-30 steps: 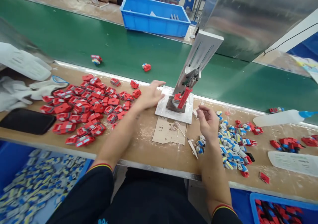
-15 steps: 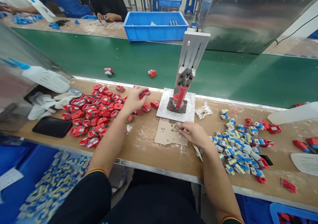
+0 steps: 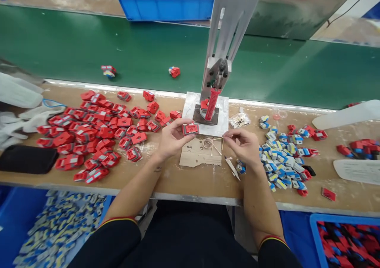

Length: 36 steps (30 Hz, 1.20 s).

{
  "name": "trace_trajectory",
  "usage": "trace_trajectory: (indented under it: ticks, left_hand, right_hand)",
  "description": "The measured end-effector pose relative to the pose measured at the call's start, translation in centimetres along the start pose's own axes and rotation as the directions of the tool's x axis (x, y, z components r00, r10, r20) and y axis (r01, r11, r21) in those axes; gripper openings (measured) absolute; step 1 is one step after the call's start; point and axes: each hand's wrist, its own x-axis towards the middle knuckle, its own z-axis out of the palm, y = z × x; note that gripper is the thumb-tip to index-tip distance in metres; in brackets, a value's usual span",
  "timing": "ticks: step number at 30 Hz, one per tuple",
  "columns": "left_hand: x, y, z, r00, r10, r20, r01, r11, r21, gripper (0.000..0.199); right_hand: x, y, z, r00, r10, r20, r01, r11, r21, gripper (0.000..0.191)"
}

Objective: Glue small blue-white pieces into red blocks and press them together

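- Where the worktop point(image 3: 178, 181) runs off to the left, a dark flat slab point(image 3: 29, 159) lies near pale gloves point(image 3: 38, 119); the gloves are cut off by the picture's edge.
- Next comes a heap of red parts point(image 3: 101, 131), many overlapping, so the lower ones are hidden.
- To the right of the heap, the left hand point(image 3: 172, 141) pinches one red piece point(image 3: 190, 129) between thumb and fingers. Its long axis lies roughly sideways, a recessed face showing; the fingers hide its left end and whatever is underneath.
- Below and right of that piece, a small round dish point(image 3: 208, 143) sits on the cardboard point(image 3: 191, 159), with thin sticks beside it.
- Behind, the clamp point(image 3: 218, 68) stands upright on its plate point(image 3: 190, 105). Its red handle point(image 3: 212, 104) partly hides another red part point(image 3: 204, 103).
- The right hand point(image 3: 242, 143) has its fingertips drawn together on what seems to be a thin stick point(image 3: 218, 138), pointing left toward the dish; the grip itself is too small to make out. The red piece lies to this hand's left, well apart from it, so the left hand is the nearer.
- Farther right are blue-and-white parts point(image 3: 279, 157), then a white bottle point(image 3: 350, 115) cut off by the edge.
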Motion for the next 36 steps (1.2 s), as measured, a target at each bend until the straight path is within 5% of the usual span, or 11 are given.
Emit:
trace_trajectory:
  ticks: [3,6,12,26,36]
  left_hand:
    - [-0.7,1.1,0.7,0.996,0.064,0.054,-0.066,0.996,0.052,0.033]
    - [-1.2,1.7,1.5,0.991,0.079,0.104,-0.089,0.991,0.099,0.032]
    - [-1.6,2.0,1.9,0.976,0.103,0.191,-0.136,0.976,0.171,0.030]
    - [-1.6,2.4,2.2,0.978,0.083,0.194,-0.116,0.979,0.166,0.029]
    - [-1.3,2.4,1.9,0.978,0.107,0.180,-0.143,0.968,0.204,0.027]
  right_hand:
    - [-0.3,-1.1,0.8,0.972,0.025,-0.232,0.033,0.970,0.239,0.009]
    - [-0.6,-2.1,2.2,0.951,0.031,-0.308,0.079,0.937,0.340,0.012]
    - [-1.1,-3.0,3.5,0.965,0.013,-0.263,0.066,0.956,0.287,0.017]
    - [-1.5,-2.7,3.8,0.984,0.057,-0.171,-0.024,0.981,0.191,0.018]
    - [-1.1,-2.8,2.9,0.971,-0.099,-0.216,0.115,0.992,0.061,0.007]
